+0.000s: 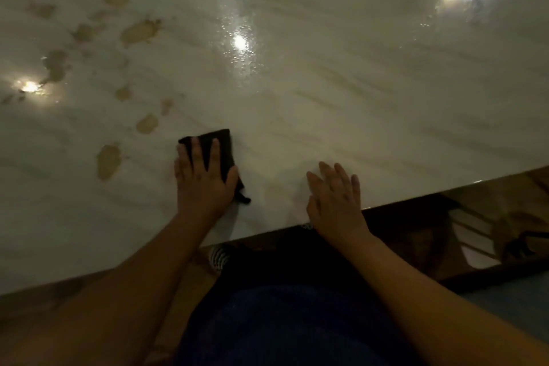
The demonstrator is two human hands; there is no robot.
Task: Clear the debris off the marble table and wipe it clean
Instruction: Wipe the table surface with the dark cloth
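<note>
- Head view: the left hand (202, 178) lay flat on the black cloth (221, 142), fingers straight and spread, pressing it onto the table (371, 92). Cloth showed past the fingertips and beside the thumb.
- The right hand (335, 196) rested open, palm down on bare marble just right of the left hand, holding nothing.
- Brown patches (141, 32) lay scattered left of and beyond the left hand.
- Wet sheen glinted beyond both hands.

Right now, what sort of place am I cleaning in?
Probably a home dining area, though I can't be sure: a glossy marble table showing reflected lights, a wooden floor below its edge, and your left hand pressing a dark cloth on the top.
</note>
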